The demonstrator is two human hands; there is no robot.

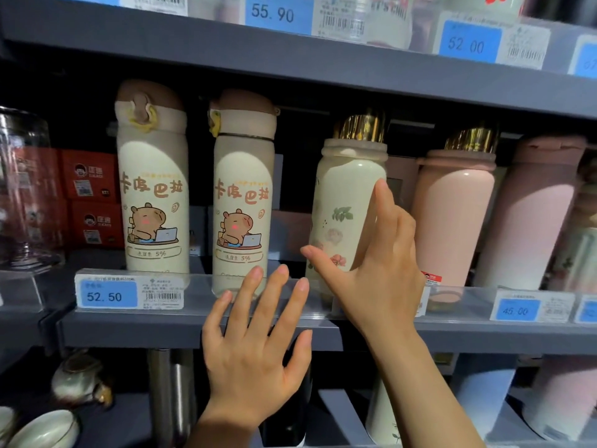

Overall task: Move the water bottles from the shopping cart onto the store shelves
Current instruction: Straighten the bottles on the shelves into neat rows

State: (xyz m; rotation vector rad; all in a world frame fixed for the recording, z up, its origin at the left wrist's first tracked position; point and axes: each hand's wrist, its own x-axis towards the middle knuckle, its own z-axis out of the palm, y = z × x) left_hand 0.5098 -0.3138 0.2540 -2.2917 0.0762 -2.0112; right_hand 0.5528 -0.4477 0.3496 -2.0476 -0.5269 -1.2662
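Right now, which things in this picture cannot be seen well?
- Cart: out of frame, head view.
- Floral bottle: its base is blurred by the shelf strip; the right hand covers its side.
- Small print on the 52.50 tag: too small.
- Left hand: contact with the strip unclear.

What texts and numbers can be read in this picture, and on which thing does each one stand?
"55.90": blue price tag, upper shelf rail.
"52.00": blue price tag, upper rail, right.
"52.50": blue price tag, middle rail, left.
"45.00": blue price tag, middle rail, right.
"卡皮巴拉" and "5%": left capybara bottle and second capybara bottle.
Barcode labels, red boxes, small bottle print: too blurred to read.
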